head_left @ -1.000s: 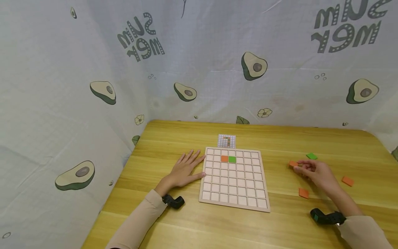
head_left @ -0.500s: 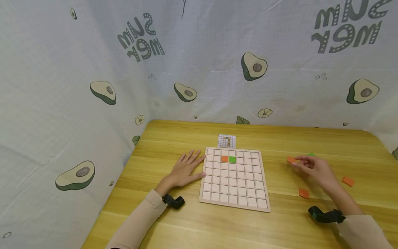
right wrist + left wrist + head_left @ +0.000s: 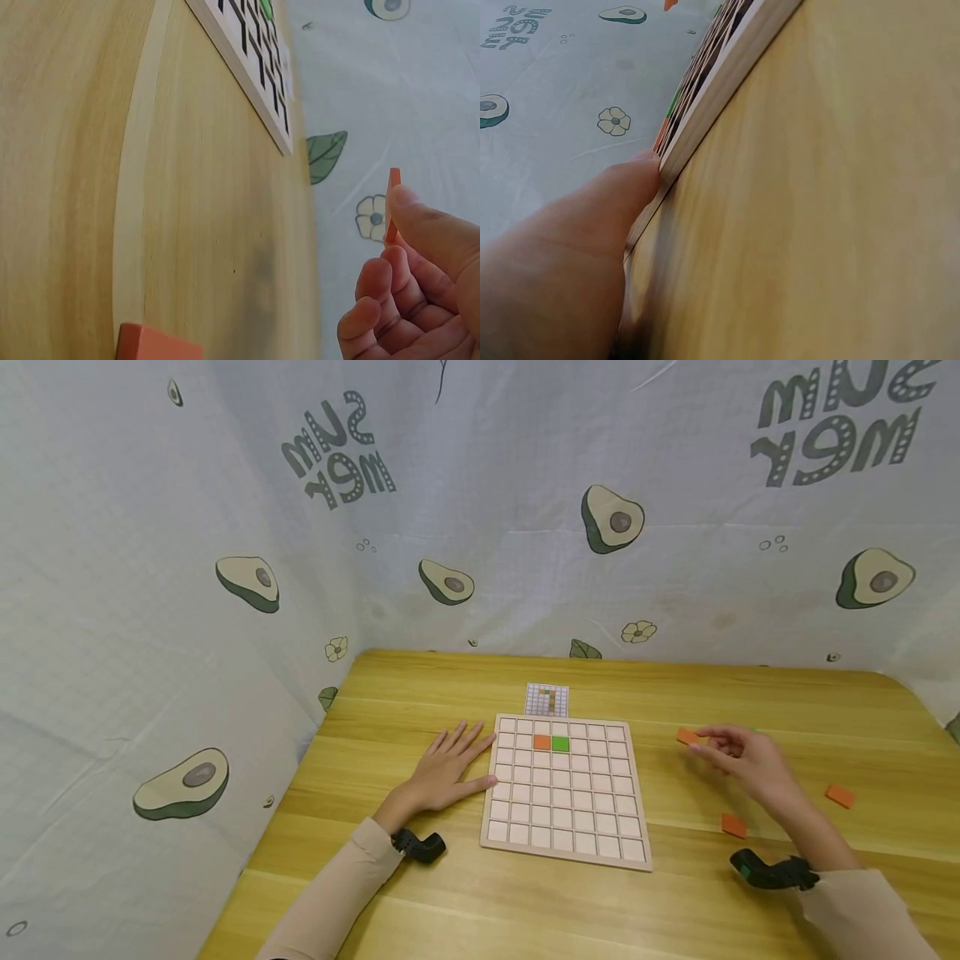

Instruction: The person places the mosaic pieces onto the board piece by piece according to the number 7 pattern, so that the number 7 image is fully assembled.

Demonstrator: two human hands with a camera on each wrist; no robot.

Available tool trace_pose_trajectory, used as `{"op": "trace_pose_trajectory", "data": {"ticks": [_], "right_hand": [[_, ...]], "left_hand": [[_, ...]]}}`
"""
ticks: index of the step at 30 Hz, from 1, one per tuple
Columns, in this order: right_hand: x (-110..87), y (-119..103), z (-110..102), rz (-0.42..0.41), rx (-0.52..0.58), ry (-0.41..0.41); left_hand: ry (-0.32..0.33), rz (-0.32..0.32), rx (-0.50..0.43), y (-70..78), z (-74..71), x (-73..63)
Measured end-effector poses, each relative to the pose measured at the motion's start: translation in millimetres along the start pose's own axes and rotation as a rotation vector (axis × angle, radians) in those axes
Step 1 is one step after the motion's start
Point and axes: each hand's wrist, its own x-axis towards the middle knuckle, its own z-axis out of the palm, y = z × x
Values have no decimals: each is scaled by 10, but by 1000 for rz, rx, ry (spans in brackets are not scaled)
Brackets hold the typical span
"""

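Observation:
Between thumb and fingers my right hand pinches a thin orange square tile, held above the table to the right of the board. The right wrist view shows that orange tile edge-on at the thumb tip. My left hand lies flat with fingers spread, its fingertips at the left edge of a wooden grid board. In the left wrist view the thumb touches the board's side. An orange tile and a green tile sit side by side in the board's second row.
A small printed pattern card lies behind the board. Loose orange tiles lie on the right, one below my right hand and another farther right. A green tile is mostly hidden behind that hand. A printed curtain surrounds the table.
My right hand has lifted the orange tile and carried it left and slightly away, toward the board. It now covers most of the loose green tile. The left hand has stayed still.

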Motion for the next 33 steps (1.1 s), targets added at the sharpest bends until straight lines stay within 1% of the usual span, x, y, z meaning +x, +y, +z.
{"op": "trace_pose_trajectory", "data": {"ticks": [6,14,19,26,33], "right_hand": [[25,-45,41,-26,31,1],[76,-97,103,-51,61,-35],[112,-140,156,-39,84,-58],[169,-217,219,-36,68,-78],[220,-275,282,-26,86,-104]], "left_hand": [[-11,-11,6,5,-1,-11],[-11,-15,0,7,-7,-9],[-17,-16,11,1,-4,0],[-21,-19,15,1,-11,6],[-18,-14,18,-5,-12,9]]}}
